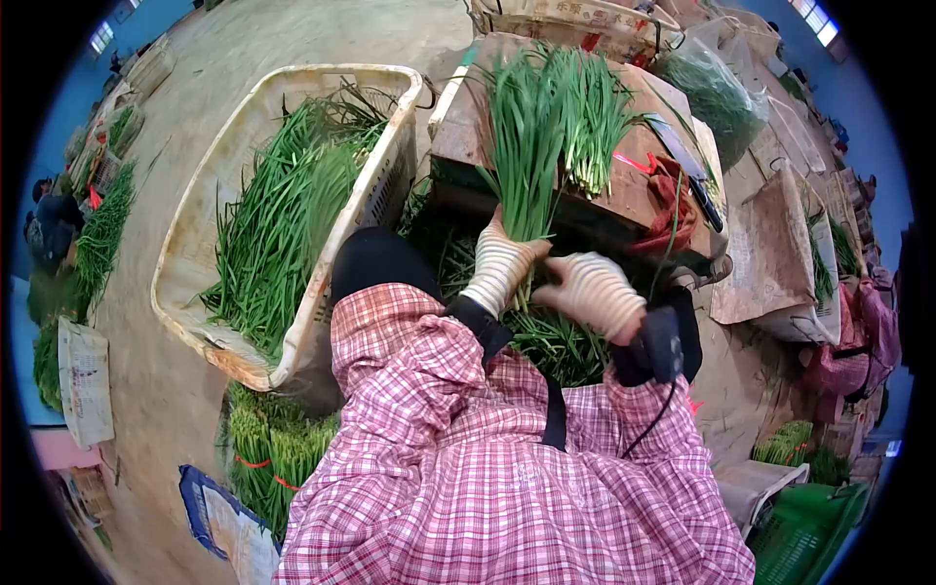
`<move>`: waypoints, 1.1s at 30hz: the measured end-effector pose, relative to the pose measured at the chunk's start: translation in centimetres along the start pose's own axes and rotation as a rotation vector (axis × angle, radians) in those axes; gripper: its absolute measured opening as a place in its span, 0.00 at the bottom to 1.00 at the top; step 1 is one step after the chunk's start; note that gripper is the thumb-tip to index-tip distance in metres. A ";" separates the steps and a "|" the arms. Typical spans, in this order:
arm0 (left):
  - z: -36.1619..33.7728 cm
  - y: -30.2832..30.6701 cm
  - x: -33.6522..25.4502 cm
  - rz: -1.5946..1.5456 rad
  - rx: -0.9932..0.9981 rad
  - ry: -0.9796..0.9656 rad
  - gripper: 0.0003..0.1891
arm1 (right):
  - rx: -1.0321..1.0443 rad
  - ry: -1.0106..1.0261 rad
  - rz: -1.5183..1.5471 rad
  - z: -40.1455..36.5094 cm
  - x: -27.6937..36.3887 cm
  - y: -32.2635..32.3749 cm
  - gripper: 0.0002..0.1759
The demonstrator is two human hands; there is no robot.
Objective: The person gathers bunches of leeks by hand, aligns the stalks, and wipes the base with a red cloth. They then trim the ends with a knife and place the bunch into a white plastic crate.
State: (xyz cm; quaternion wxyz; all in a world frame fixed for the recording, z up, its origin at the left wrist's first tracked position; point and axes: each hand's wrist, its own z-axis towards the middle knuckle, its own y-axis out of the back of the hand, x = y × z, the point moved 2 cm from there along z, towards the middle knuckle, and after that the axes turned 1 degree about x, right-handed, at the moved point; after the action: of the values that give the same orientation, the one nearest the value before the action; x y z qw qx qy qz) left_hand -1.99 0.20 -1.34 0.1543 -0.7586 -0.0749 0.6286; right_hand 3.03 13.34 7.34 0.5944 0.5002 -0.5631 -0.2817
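One leaf bunch [525, 136] stretches over the left half of the tabletop [463, 132], its long axis running from the near edge toward the far one, as our left hand [502, 261] clamps around its lower end just past the near edge. Our right hand [595, 292], also gloved, is just beside the left and likewise on the near side of the tabletop, fingers bent toward the stem ends. Of the two, the left is nearer the leaves, which lie straight ahead of it. We cannot tell whether the right grips any stems. Right of the held leaves, a second bunch [595, 136] lies on the tabletop, pale ends toward us, with a knife [685, 161] and red cloth [675, 205] near the right edge. Left of the tabletop, a crate [229, 171] carries loose leaves [292, 210]. The left hand hides the stems within its grip; shadow under the tabletop makes the greens [558, 343] below our hands hard to make out, and a basket [585, 14] beyond the far edge is cut off.
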 end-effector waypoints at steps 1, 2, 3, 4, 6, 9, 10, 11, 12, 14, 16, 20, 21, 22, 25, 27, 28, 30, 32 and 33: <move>0.8 0.5 0.7 0.172 0.002 -0.049 0.43 | 0.001 -0.002 -0.093 0.2 0.4 1.5 0.19; 1.3 0.8 1.7 0.244 -0.023 -0.064 0.45 | -0.372 0.001 -0.107 0.9 0.5 2.3 0.17; 1.3 0.9 2.1 0.319 -0.046 -0.077 0.46 | -0.514 0.036 -0.002 2.2 0.8 3.1 0.18; 0.9 0.8 1.6 0.400 -0.066 -0.085 0.46 | -0.548 0.031 0.053 3.4 2.2 3.8 0.19; 0.0 0.4 -0.1 0.565 -0.101 -0.116 0.47 | -0.485 -0.045 -0.004 6.3 4.9 4.3 0.21; 1.5 0.1 2.8 -0.422 0.100 -0.066 0.41 | -0.193 -0.036 -0.304 10.1 5.8 2.3 0.16; 1.8 -0.3 3.1 -1.089 0.164 0.111 0.38 | -0.246 -0.036 -0.264 10.7 5.8 1.6 0.15; 1.8 0.3 3.2 -0.575 0.082 -0.008 0.37 | -0.295 -0.032 -0.225 11.0 5.6 1.2 0.14; 1.2 0.9 2.8 -0.059 -0.002 -0.122 0.36 | -0.449 0.038 -0.065 10.5 5.3 1.4 0.13; -0.5 0.5 1.2 0.115 -0.017 -0.048 0.31 | -0.765 0.162 0.752 12.7 2.6 1.3 0.10; -2.0 1.4 -0.6 -0.193 0.122 0.197 0.20 | -0.627 0.122 1.240 7.9 4.7 8.1 0.14; -1.1 2.9 -2.1 -0.470 0.228 0.388 0.16 | -0.389 -0.031 0.568 3.6 -0.4 9.7 0.25; -0.5 3.0 -1.6 -0.555 0.266 0.417 0.16 | -0.308 -0.070 0.221 4.3 -3.2 7.3 0.28; -0.3 3.1 -1.3 -0.549 0.280 0.426 0.16 | -0.130 -0.134 0.105 4.8 -4.3 5.4 0.30; -0.1 3.2 -0.5 -0.523 0.328 0.445 0.16 | -0.166 -0.270 0.669 4.0 -2.6 1.1 0.35; 0.0 3.4 0.2 -0.506 0.360 0.444 0.17 | -0.262 -0.191 0.654 4.7 -2.3 -0.4 0.35; 0.1 3.2 0.5 -0.601 0.326 0.496 0.18 | -0.247 -0.212 0.761 4.5 -1.9 -0.4 0.29; 0.1 3.4 0.6 -0.614 0.289 0.477 0.18 | -0.213 -0.159 0.975 3.9 -2.0 -0.7 0.27; 0.1 3.3 0.6 -0.625 0.266 0.468 0.17 | -0.159 -0.119 1.067 3.4 -1.9 -0.7 0.27; -0.1 3.2 0.3 -0.626 0.264 0.471 0.16 | -0.180 -0.084 0.969 3.0 -1.9 -1.0 0.28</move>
State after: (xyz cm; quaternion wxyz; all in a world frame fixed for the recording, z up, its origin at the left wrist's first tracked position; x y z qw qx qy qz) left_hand -2.08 -2.70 -2.65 0.4470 -0.7960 -0.1836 0.3646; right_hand 0.00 13.87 5.24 0.6747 0.1158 -0.7279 -0.0403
